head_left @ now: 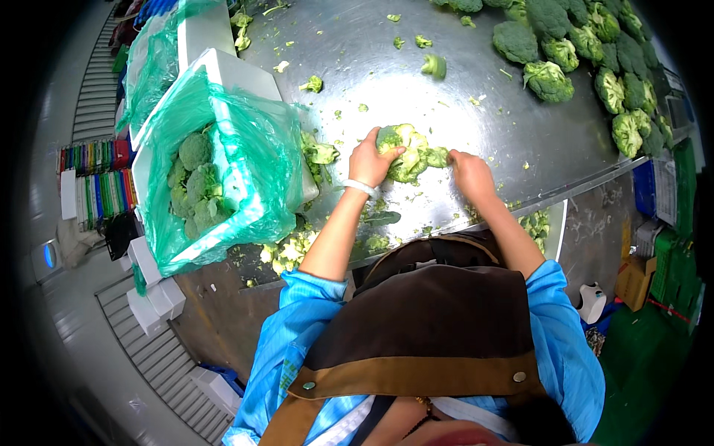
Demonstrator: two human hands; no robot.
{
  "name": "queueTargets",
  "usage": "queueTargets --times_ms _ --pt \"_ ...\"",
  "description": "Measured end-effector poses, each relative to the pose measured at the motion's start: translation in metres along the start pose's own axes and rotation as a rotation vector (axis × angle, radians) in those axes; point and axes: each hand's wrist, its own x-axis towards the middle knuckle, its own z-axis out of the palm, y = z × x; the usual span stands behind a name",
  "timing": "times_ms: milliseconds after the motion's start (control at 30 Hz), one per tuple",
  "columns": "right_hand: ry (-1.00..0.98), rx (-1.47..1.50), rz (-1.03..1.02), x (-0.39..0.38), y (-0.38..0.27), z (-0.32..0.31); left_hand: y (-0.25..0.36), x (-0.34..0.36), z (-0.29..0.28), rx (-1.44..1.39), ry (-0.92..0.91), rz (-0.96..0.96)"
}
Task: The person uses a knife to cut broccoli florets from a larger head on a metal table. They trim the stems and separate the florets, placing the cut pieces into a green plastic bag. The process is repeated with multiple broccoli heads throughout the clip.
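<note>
A broccoli head [402, 149] is held just above or on the metal table [327, 67], its pale stalk side facing up. My left hand [370, 161] grips its left side, thumb over the top. On the right, my right hand [470, 177] has its fingers closed at the end of a small floret or stub that sticks out from the head; whether a tool is in these fingers I cannot make out. Broccoli trimmings [319, 151] lie left of my left hand. Small green crumbs are scattered around both hands.
At the left stands a white foam box [221, 68] lined with a green plastic bag [260, 149], with several broccoli heads [199, 184] inside. Broccoli is piled [550, 80] at the far right. Cut pieces [288, 251] lie along the near edge. A roller conveyor [149, 334] runs at the left.
</note>
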Motion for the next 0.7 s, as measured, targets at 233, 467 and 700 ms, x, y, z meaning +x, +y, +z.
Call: queueTargets --times_ms 233,467,700 --pt "0.287 0.303 0.047 0.121 0.027 -0.013 -0.041 -0.006 -0.020 -0.532 -0.080 0.044" --pt "0.376 0.114 0.156 0.223 0.052 -0.015 -0.040 -0.027 -0.047 -0.809 0.021 0.009" --pt "0.470 -0.006 0.082 0.297 0.098 -0.036 -0.072 -0.012 -0.016 -0.853 0.210 -0.163"
